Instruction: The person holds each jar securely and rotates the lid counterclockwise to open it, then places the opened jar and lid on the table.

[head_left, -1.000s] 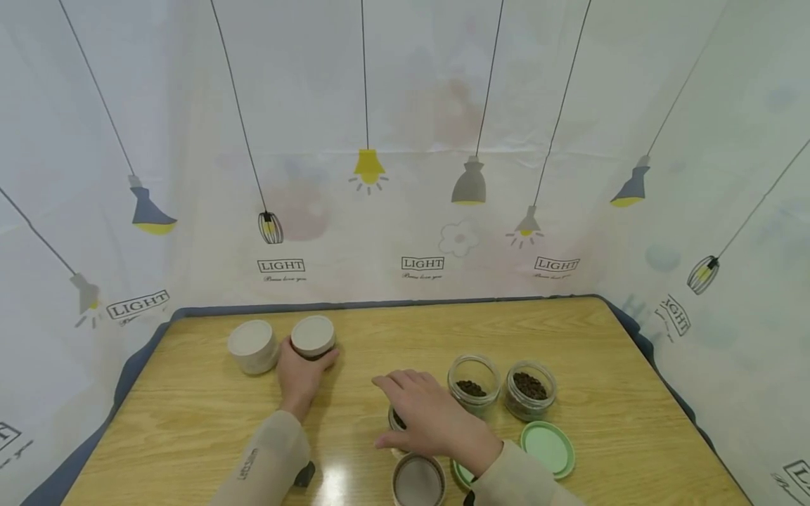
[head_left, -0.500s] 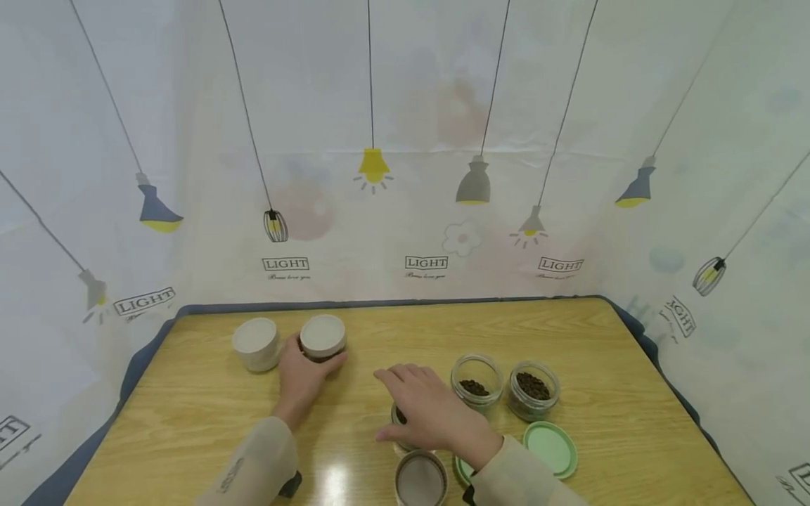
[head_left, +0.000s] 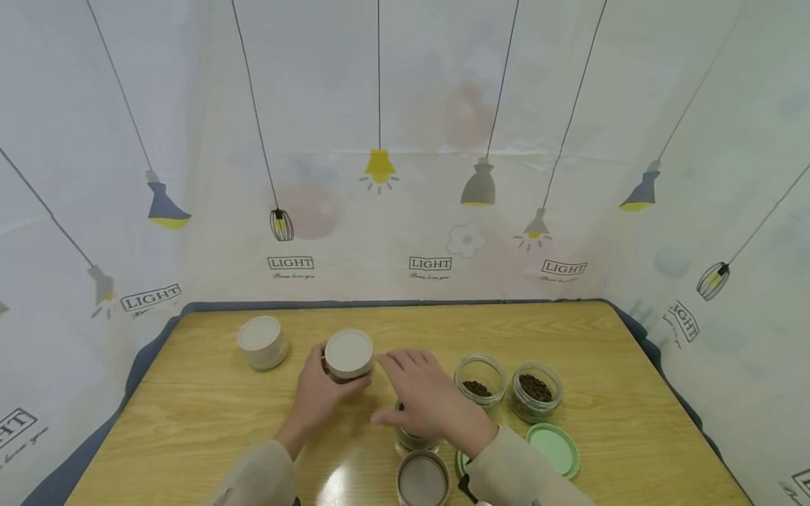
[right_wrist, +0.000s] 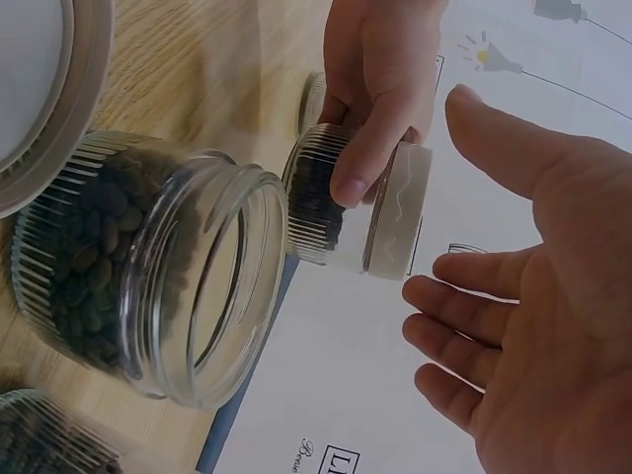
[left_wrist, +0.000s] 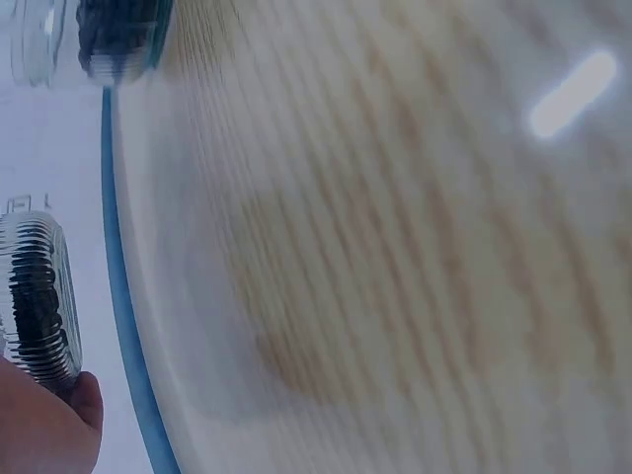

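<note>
My left hand (head_left: pixel 316 395) grips a ribbed glass jar by its side, thumb across the front. This jar has a pale lid (head_left: pixel 349 351) on and dark contents, seen through the glass in the right wrist view. My right hand (head_left: pixel 430 399) is held with fingers extended and thumb spread, its fingertips close to the lid (right_wrist: pixel 400 212) of the held jar. Below the right hand stands an open glass jar (right_wrist: pixel 148 267) of dark beans, partly hidden in the head view. A pale lid (head_left: pixel 423 479) lies in front of that jar, inner side up.
Two more open glass jars, one low on beans (head_left: pixel 479 379) and one fuller (head_left: pixel 536 391), stand to the right. A green lid (head_left: pixel 554 450) lies by them, another (head_left: pixel 461 464) partly under the right sleeve. A second pale-lidded jar (head_left: pixel 262 342) stands back left.
My left hand has brought the pale-lidded jar rightward and nearer, up to the right hand. The right hand has stayed almost in place, fingers still extended.
</note>
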A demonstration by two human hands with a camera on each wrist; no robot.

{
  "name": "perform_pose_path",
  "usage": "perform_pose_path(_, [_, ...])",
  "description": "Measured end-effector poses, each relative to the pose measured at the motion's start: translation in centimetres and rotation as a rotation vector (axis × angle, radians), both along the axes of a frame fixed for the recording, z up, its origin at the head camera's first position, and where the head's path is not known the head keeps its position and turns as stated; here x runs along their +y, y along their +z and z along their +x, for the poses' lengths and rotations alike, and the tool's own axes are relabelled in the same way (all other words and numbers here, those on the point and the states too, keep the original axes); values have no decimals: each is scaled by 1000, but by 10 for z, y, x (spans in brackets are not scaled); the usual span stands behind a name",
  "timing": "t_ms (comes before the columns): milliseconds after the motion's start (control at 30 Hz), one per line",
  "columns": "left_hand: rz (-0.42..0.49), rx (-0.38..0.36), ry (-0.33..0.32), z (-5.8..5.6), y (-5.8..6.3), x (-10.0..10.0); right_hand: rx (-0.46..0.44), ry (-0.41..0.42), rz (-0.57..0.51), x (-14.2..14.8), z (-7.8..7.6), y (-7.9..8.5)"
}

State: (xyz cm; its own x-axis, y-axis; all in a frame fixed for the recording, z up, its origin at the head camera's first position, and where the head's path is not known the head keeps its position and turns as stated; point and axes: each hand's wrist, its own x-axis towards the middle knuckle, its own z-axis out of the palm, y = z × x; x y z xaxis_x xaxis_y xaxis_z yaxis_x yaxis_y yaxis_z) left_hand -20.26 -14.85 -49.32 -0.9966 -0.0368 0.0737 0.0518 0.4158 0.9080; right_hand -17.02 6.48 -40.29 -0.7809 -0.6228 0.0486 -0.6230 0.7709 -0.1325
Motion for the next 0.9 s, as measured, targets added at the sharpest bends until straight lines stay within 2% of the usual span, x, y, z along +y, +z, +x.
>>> perform_pose_path(167, [5, 16, -35, 9, 0, 4, -4, -30, -19, -7, -6, -1])
perform_pose_path(433, [-3, 47, -43, 25, -4, 6, 24, -74, -41, -22, -13, -8])
perform_pose_path(600, [45, 17, -56, 32, -6, 7, 55, -88, -20, -34, -15, -11])
perform_pose_path(733, [71, -7, -67, 36, -6, 9, 46, -114, 14, -43, -14, -11])
perform_pose_path(900, [77, 3, -70, 39, -5, 10, 37, -160, 69, -53, -12, -14])
